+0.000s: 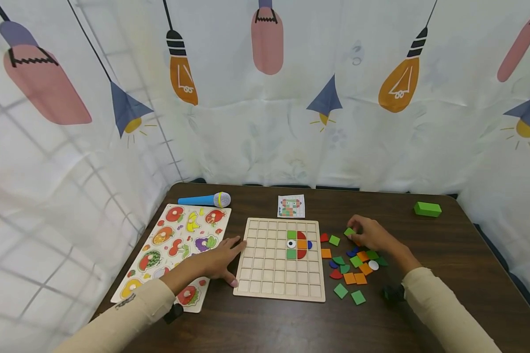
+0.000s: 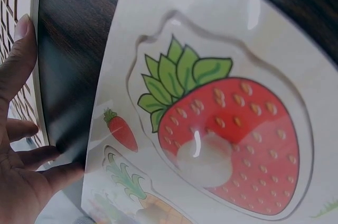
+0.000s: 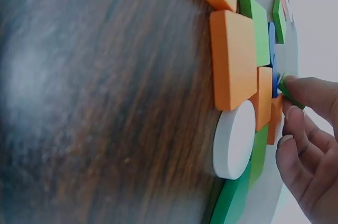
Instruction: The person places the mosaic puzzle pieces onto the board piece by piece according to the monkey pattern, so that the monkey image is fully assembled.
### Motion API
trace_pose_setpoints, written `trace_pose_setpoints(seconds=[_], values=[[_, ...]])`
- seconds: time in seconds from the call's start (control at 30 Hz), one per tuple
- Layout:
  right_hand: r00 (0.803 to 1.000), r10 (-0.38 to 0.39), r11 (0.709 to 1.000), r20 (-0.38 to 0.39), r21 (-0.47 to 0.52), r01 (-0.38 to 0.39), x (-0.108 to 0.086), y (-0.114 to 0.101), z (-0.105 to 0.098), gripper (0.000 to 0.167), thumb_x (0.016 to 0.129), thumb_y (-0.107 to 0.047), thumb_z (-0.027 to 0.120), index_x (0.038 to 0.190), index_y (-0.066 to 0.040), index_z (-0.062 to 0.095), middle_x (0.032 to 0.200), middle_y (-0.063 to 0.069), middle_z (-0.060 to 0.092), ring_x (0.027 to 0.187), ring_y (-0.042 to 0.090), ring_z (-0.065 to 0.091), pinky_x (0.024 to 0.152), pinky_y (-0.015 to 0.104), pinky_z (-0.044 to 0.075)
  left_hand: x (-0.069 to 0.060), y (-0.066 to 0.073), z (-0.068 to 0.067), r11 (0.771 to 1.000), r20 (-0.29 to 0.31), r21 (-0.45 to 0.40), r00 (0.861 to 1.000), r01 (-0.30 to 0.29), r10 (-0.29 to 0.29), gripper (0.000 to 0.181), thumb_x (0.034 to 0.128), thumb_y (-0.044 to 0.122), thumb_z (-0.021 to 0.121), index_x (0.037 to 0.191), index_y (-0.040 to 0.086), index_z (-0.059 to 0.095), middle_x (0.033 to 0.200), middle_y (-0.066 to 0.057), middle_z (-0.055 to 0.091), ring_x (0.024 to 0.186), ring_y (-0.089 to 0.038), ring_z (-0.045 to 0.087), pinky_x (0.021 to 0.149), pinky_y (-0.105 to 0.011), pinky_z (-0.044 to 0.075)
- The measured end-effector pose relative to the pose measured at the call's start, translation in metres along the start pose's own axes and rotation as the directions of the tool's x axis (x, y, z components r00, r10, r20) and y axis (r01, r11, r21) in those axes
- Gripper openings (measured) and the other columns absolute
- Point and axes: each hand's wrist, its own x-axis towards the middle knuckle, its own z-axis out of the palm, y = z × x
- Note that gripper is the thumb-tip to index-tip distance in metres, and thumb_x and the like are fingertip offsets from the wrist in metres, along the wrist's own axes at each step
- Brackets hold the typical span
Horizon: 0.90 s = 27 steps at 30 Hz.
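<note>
Green tile (image 1: 349, 231) is pinched by R hand (image 1: 373, 234) near loose pcs (image 1: 365, 268), R of board (image 1: 265, 277), L hand (image 1: 221, 260) spread at board's L edge; pcs may be scattered if tile's dragged low.

curtained tabletop station, wider room type was indeterminable, dark wood-grain table (image 1: 265, 326) was enclosed left, rear and right by lamp-printed white curtains (image 1: 256, 132)

Blue mic (image 1: 198, 200) behind fruit bd (image 1: 205, 229), L; green blk (image 1: 427, 209) far R; lamp-print curtain (image 1: 247, 147) at bk.
</note>
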Motion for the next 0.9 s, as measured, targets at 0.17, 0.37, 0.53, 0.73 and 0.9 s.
trace_pose_setpoints(seconds=[0.17, 0.37, 0.53, 0.73, 0.9], values=[[1.000, -0.015, 1.000, -0.007, -0.001, 0.015, 0.003, -0.007, 0.001, 0.027, 0.098, -0.013, 0.065, 0.123, -0.006, 0.060, 0.093, 0.007, 0.063, 0.066, 0.015, 0.053, 0.060, 0.030, 0.047, -0.001, 0.000, 0.000, 1.000, -0.002, 0.002, 1.000, 0.000, 0.000, 0.107, 0.0748, 0.044, 0.086, 0.159, 0.016, 0.026, 0.166, -0.018, 0.018, 0.153, -0.042, 0.016, 0.114, -0.062, 0.034], [0.999, -0.050, 0.998, -0.009, 0.038, 0.050, 0.009, -0.024, 0.004, 0.029, 0.099, -0.019, 0.065, 0.125, -0.007, 0.063, 0.093, 0.005, 0.065, 0.067, 0.015, 0.054, 0.058, 0.030, 0.048, 0.000, -0.001, -0.001, 1.000, -0.001, 0.005, 1.000, -0.004, 0.004, 0.108, 0.0746, 0.044, 0.086, 0.160, 0.016, 0.026, 0.166, -0.018, 0.017, 0.153, -0.042, 0.016, 0.115, -0.061, 0.034], [0.997, -0.072, 0.992, 0.011, 0.104, 0.071, 0.018, -0.042, 0.009, 0.030, 0.099, -0.018, 0.064, 0.127, -0.006, 0.062, 0.089, 0.004, 0.063, 0.062, 0.016, 0.057, 0.056, 0.031, 0.051, 0.001, -0.002, 0.000, 1.000, 0.001, 0.008, 1.000, -0.007, 0.007, 0.108, 0.0749, 0.045, 0.086, 0.160, 0.017, 0.025, 0.167, -0.018, 0.016, 0.153, -0.042, 0.015, 0.116, -0.060, 0.033], [0.995, -0.100, 0.989, 0.012, 0.112, 0.098, 0.031, -0.063, 0.022, 0.029, 0.096, -0.020, 0.069, 0.121, -0.005, 0.066, 0.089, 0.002, 0.060, 0.070, 0.015, 0.052, 0.059, 0.027, 0.046, 0.001, -0.002, 0.001, 1.000, 0.000, 0.013, 1.000, -0.010, 0.010, 0.108, 0.0755, 0.045, 0.085, 0.160, 0.017, 0.024, 0.167, -0.018, 0.016, 0.154, -0.041, 0.016, 0.116, -0.059, 0.034], [0.994, -0.106, 0.984, 0.030, 0.148, 0.100, 0.041, -0.078, 0.033, 0.031, 0.093, -0.023, 0.074, 0.118, -0.006, 0.068, 0.090, 0.003, 0.061, 0.070, 0.015, 0.051, 0.058, 0.026, 0.044, -0.001, -0.001, 0.001, 1.000, -0.001, 0.007, 1.000, -0.010, 0.010, 0.107, 0.0761, 0.044, 0.085, 0.160, 0.017, 0.024, 0.167, -0.018, 0.016, 0.154, -0.041, 0.015, 0.116, -0.059, 0.034]])
